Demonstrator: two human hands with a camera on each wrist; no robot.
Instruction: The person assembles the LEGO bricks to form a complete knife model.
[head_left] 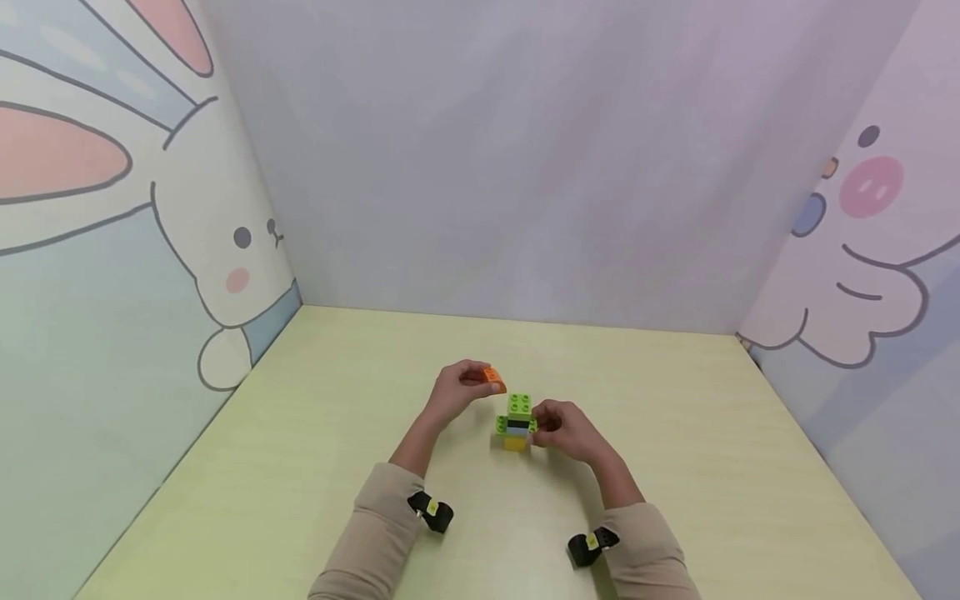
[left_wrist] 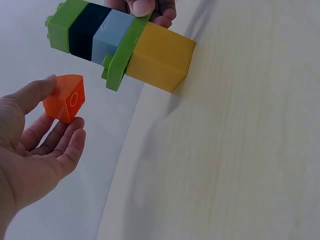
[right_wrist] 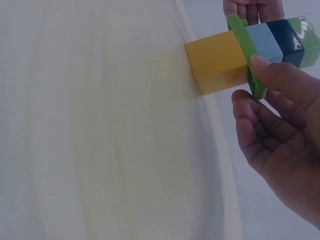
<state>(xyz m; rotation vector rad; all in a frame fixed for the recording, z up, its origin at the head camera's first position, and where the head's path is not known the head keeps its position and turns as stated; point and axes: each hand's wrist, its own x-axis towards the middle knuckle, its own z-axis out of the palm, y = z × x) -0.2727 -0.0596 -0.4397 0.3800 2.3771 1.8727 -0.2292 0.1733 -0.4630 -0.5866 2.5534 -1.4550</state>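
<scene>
A small tower of toy building bricks stands upright on the table. From the bottom up it has a yellow block (left_wrist: 160, 56), a wide green plate (right_wrist: 243, 45), a light blue brick (left_wrist: 112, 35), a dark brick (left_wrist: 89, 30) and a lime-green brick (head_left: 519, 406) with studs. Thumb and fingers of my right hand (head_left: 572, 431) pinch the plate's right end. Up and to the left of the tower, my left hand (head_left: 454, 395) holds an orange brick (left_wrist: 64, 97) with a slanted side between thumb and fingertips, apart from the tower.
The pale wooden table (head_left: 300, 467) meets a plain grey wall (head_left: 495, 167) at its back edge. Side panels with a cartoon rabbit (head_left: 217, 283) and another cartoon animal (head_left: 862, 275) border it. Black wrist cameras (head_left: 433, 512) sit on both beige sleeves (head_left: 371, 533).
</scene>
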